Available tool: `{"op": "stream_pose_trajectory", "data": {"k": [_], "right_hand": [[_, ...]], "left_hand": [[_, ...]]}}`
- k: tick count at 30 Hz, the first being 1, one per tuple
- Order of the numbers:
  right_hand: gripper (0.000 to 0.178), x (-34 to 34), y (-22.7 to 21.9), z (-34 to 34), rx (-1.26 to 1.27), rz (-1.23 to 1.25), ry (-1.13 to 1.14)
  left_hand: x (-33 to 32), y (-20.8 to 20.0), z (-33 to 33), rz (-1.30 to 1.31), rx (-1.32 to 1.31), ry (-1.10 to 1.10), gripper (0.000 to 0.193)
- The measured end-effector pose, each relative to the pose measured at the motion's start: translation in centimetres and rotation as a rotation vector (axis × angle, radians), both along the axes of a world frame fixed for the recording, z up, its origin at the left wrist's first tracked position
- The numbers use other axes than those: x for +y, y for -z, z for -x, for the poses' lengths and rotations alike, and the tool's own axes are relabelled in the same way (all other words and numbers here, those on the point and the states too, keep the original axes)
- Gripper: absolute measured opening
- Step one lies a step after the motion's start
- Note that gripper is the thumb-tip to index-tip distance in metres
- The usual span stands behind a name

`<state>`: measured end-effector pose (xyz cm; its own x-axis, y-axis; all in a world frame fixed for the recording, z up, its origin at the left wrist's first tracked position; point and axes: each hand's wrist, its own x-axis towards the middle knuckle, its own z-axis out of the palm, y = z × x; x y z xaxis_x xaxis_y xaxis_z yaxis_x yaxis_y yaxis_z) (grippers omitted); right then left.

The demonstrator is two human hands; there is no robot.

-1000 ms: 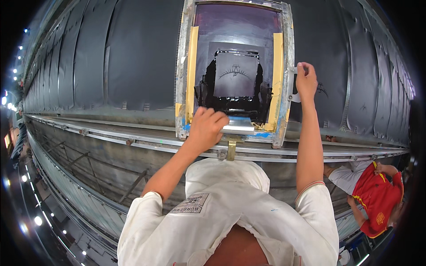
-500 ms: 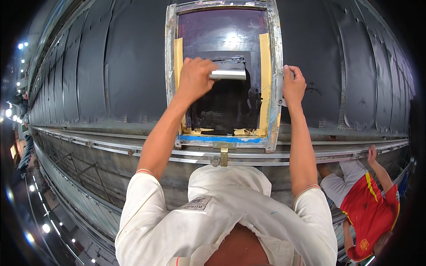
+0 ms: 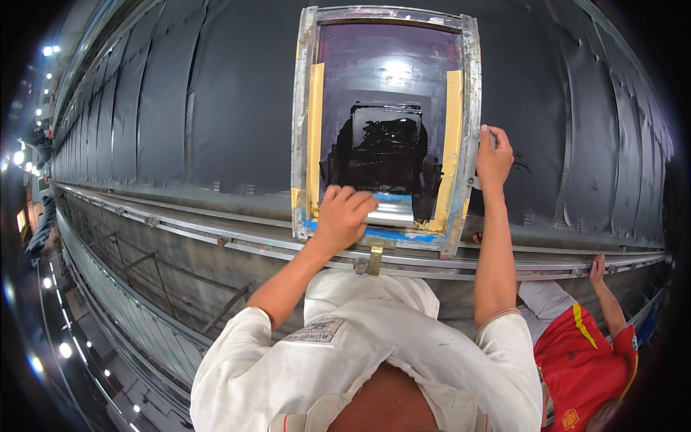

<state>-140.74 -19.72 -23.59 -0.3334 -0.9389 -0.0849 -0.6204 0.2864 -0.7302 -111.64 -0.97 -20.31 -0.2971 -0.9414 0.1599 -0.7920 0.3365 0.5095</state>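
Observation:
My left hand [image 3: 345,218] is closed round the left end of a squeegee [image 3: 394,210] with a metal holder and a blue strip. The squeegee rests across the near end of a screen printing frame [image 3: 305,122], just inside its blue-taped near edge. Glossy black ink [image 3: 381,155] spreads over the middle of the dark mesh [image 3: 392,47], with a squarish outline at its far part. Strips of yellow tape [image 3: 453,137] line the inner sides. At the frame's right outer edge, my right hand [image 3: 494,160] is closed, fingertips on the rim; its palm side is hidden.
The frame lies on a long table covered with dark fabric panels [image 3: 241,93]. A metal rail [image 3: 187,227] runs along the table's near edge, with a brass-coloured bracket [image 3: 375,259] at the frame. A person in a red shirt [image 3: 586,353] stands at the right, one hand near the rail.
My left hand has drawn the squeegee from the middle of the mesh to the near end, uncovering wet ink. My right hand stays at the frame's right edge. The whole view has shifted slightly.

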Motion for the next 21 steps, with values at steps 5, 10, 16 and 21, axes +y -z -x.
{"op": "stream_pose_trajectory", "data": {"k": [5,10,16,21], "right_hand": [[0.032,0.1,0.3,-0.1,-0.010,0.000,0.003],[0.032,0.0,-0.3,-0.4,-0.010,-0.052,0.010],[0.029,-1.9,-0.3,0.4,-0.064,0.021,-0.078],[0.022,-2.2,-2.5,0.3,-0.316,0.019,-0.070]], "left_hand": [[-8.3,-0.4,-2.0,0.154,-0.042,-0.088,0.047],[-13.3,1.4,-2.4,0.217,-0.060,-0.152,0.047],[-1.7,2.1,-0.4,0.170,0.009,-0.153,0.057],[3.8,0.3,0.6,0.131,0.053,-0.140,0.056]]}}
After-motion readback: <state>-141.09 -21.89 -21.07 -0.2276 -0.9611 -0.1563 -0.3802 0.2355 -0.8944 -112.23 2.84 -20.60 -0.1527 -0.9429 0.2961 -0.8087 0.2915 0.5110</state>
